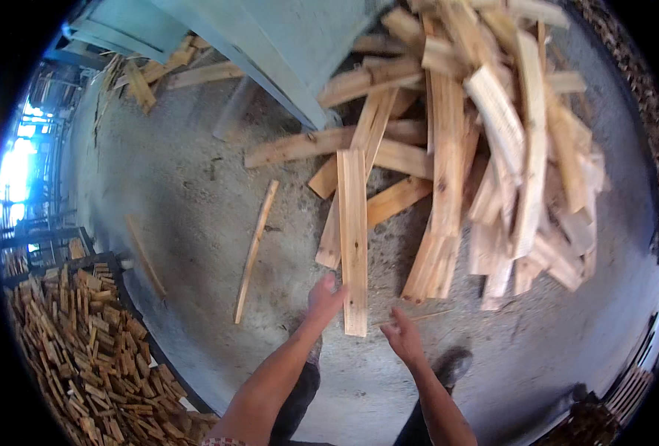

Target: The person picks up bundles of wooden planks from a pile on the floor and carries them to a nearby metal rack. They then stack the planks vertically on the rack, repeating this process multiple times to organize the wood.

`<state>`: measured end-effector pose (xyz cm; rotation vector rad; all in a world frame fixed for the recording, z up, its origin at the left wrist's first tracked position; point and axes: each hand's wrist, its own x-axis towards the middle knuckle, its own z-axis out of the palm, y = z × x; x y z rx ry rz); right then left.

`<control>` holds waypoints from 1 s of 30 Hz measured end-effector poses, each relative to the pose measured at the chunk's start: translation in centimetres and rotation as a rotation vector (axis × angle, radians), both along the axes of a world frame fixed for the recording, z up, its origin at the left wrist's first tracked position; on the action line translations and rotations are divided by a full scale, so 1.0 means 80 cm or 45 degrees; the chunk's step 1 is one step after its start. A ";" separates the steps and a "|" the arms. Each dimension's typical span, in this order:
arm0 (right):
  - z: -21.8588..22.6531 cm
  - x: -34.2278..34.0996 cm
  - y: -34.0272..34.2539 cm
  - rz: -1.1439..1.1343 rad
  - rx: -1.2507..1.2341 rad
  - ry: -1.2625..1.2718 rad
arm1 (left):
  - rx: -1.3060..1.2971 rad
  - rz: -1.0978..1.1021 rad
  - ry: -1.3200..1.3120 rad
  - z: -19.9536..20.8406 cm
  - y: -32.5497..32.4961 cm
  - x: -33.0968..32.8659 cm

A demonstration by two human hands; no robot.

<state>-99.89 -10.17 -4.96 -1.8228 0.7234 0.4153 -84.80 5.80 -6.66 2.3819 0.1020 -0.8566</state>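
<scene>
A long pale wooden board [354, 245] points toward me, its far end overlapping other boards. My left hand [326, 299] is at the board's left edge, thumb raised and fingertips at the wood; I cannot tell whether they press on it. To the right of the board's near end, my right hand [404, 338] hangs apart from it with the thumb up, holding nothing visible. Beyond and to the right, a loose heap of boards [446, 178] lies crisscrossed on the concrete floor [196, 297].
Left of my hands lies a thin wood strip [255, 253], with another strip [145, 256] farther left. A bin of short wood pieces [92, 349] fills the lower left. A pale green metal panel [270, 44] stands at the back. My shoe [454, 366] shows below the right hand.
</scene>
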 end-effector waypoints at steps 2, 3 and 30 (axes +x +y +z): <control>-0.067 0.044 0.036 -0.067 -0.149 -0.139 | -0.083 0.113 -0.253 -0.038 -0.018 0.026; -0.088 0.067 0.048 -0.126 -0.203 -0.202 | -0.135 0.159 -0.417 -0.051 -0.025 0.041; 0.167 0.106 -0.115 -0.271 0.034 -0.245 | -0.764 0.760 0.487 0.166 -0.162 -0.091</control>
